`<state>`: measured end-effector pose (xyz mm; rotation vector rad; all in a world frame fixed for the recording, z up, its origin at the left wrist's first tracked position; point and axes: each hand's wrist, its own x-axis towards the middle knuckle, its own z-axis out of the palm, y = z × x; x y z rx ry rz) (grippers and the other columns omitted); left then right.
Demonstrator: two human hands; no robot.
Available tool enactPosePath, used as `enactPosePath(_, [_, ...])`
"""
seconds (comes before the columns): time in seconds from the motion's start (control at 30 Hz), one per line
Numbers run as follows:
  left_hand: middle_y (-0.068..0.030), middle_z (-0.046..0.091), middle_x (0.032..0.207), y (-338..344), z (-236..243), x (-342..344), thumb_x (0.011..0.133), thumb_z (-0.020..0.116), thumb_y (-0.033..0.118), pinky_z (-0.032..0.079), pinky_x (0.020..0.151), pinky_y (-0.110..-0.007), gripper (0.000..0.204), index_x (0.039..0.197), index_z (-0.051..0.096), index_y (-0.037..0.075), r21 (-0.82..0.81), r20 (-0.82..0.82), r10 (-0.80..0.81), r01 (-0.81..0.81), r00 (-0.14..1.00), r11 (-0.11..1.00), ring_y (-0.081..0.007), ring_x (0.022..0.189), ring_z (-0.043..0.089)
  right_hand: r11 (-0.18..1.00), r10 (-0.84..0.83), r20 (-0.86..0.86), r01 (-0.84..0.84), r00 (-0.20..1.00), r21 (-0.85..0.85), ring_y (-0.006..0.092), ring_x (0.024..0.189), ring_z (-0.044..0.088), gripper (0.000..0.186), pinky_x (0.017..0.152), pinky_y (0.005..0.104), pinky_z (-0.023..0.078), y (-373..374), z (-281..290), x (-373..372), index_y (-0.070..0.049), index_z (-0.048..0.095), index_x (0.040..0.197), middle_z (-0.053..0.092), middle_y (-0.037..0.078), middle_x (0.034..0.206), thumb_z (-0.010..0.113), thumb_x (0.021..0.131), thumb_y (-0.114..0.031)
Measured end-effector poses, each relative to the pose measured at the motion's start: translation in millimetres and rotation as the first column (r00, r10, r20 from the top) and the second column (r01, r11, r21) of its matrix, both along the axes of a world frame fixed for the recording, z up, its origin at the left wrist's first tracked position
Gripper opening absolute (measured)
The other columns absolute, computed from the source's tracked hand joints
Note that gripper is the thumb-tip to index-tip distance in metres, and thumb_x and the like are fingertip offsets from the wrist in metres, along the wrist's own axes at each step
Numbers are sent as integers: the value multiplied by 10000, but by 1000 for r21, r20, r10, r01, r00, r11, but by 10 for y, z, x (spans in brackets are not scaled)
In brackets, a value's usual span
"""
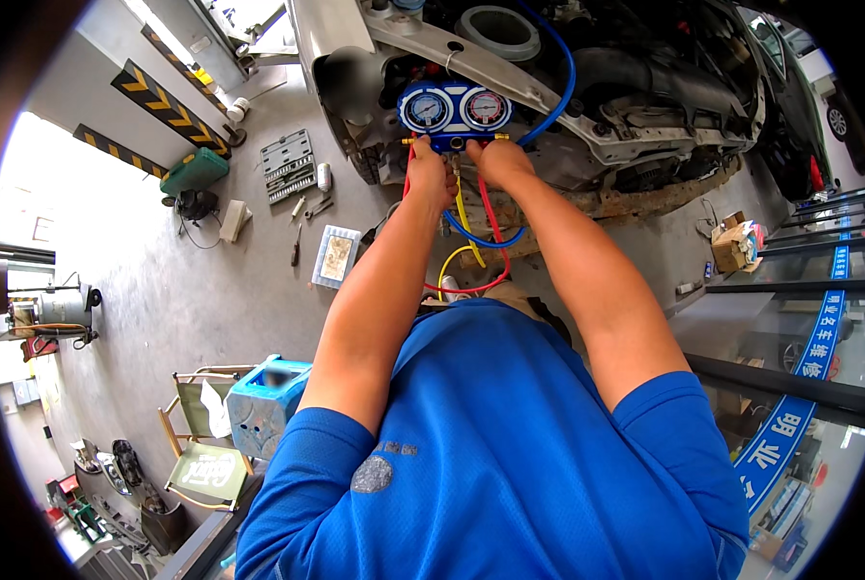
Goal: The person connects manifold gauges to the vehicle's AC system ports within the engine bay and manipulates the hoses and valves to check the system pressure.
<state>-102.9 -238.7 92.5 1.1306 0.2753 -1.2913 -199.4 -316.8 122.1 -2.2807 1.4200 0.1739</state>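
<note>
A blue manifold gauge set (458, 140) with two round dials is up against the front of a car that has its bumper off. My left hand (432, 175) has its fingers curled round the lower left end of the set, by the red hose. At the lower right end my right hand (499, 162) is closed on it, thumb near the valve body. Below the set hang a yellow hose (468, 224), a red hose (491, 215) and a blue hose (481, 239) in loops. Another stretch of blue hose (570, 72) arcs over the engine bay. Some fingertips are hidden behind the set.
On the floor to the left lie an open socket set case (288, 164), a spray can (324, 177), a screwdriver (296, 246) and a clear plastic box (335, 255). A blue stool (264, 411) and a folding chair (201, 466) stand nearer, at left. Glass panels (790, 338) line the right.
</note>
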Motion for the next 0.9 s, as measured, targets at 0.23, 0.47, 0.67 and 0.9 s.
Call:
enactPosePath(0.23, [42, 252, 489, -16, 36, -20, 828, 425, 579, 162, 390, -262, 472, 629, 388, 152, 22, -62, 25, -24, 998, 999, -111, 383, 214, 1000, -18, -5, 18, 1000, 12, 348, 1024, 582, 576, 873, 413, 456, -11, -6, -5, -4, 660, 1001, 614, 208, 1082, 354, 913, -484])
enactPosePath(0.47, [29, 278, 485, -6, -52, 32, 816, 440, 619, 162, 384, -274, 510, 653, 396, 138, 2, -63, -11, 12, 998, 1000, -121, 377, 239, 1000, -14, -10, 15, 1000, 5, 346, 1018, 585, 577, 869, 416, 457, 5, 10, 13, -3, 661, 998, 614, 209, 1081, 354, 913, -484])
enactPosePath(0.67, [29, 273, 485, 54, 99, 5, 816, 440, 647, 160, 392, -280, 544, 642, 394, 134, 31, -44, -37, 38, 998, 999, -120, 381, 235, 1000, 4, -44, -3, 999, 8, 349, 988, 596, 578, 847, 423, 466, 2, 26, 11, -5, 670, 966, 627, 205, 1043, 341, 921, -478])
enactPosePath(0.9, [45, 273, 491, 87, 83, -7, 811, 521, 585, 165, 381, -262, 486, 705, 434, 119, 29, 42, -16, 15, 999, 999, -96, 376, 228, 999, 35, -40, -35, 999, -7, 348, 988, 596, 574, 844, 420, 467, 6, 30, 9, -5, 668, 969, 628, 204, 1039, 344, 922, -478])
